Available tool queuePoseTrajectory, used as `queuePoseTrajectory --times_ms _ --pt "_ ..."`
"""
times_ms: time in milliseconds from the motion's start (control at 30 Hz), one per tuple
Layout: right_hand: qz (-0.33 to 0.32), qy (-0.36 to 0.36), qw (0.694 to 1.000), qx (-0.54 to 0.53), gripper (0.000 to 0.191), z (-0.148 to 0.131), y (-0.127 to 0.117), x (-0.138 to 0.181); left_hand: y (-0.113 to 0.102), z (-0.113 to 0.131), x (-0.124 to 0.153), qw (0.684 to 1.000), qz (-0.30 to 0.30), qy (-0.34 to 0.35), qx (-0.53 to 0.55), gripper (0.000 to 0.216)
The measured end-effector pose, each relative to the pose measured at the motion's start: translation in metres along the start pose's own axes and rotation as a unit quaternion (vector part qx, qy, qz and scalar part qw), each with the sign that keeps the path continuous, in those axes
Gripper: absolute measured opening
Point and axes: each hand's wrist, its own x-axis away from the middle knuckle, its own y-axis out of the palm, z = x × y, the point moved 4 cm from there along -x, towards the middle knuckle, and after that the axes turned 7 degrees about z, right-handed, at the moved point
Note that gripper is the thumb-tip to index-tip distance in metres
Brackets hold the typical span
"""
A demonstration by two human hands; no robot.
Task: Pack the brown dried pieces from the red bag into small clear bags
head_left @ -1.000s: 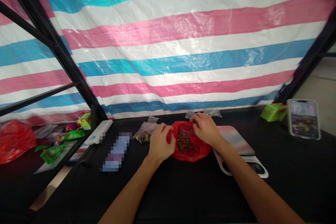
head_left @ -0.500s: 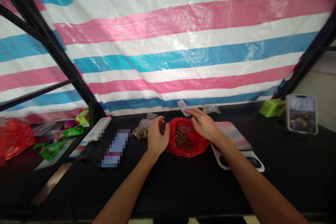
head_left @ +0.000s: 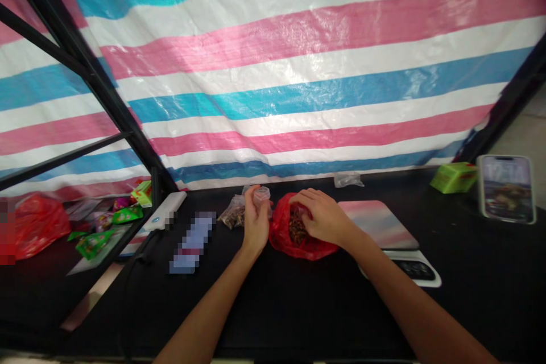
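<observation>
My left hand is closed on a small clear plastic bag, its mouth showing between thumb and fingers. Close behind that hand lie clear bags filled with small brown pieces. A red plastic bag stands open on the black table with loose brown dried pieces inside. Over its mouth, my right hand reaches in with curled fingers. Their tips are partly hidden, so what they grip does not show.
A flat scale sits right of the red bag. Behind it lies an empty clear bag. Far right are a green box and an upright phone. On the left are a blurred-out phone, a white power strip and a black frame post.
The small clear bag has passed from my right hand to my left. My right hand has moved down into the red bag. The view has shifted slightly.
</observation>
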Motion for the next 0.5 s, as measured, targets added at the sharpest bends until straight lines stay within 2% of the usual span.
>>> queuePoseTrajectory --times_ms 133,267,367,500 --pt "-0.058 0.025 0.998 0.028 0.042 0.016 0.009 0.003 -0.002 0.013 0.011 0.987 0.010 0.076 -0.139 0.041" --pt "-0.056 0.064 0.995 0.046 0.036 0.030 0.013 0.005 0.009 0.026 0.028 0.963 -0.004 0.122 -0.242 0.052" --pt "-0.046 0.090 0.993 0.060 0.044 0.038 0.012 0.005 0.019 0.028 0.041 0.940 -0.027 0.149 -0.305 0.057" --pt "-0.038 0.089 0.995 0.026 0.056 0.039 0.014 0.005 0.026 0.019 0.052 0.926 -0.057 0.141 -0.345 0.065"
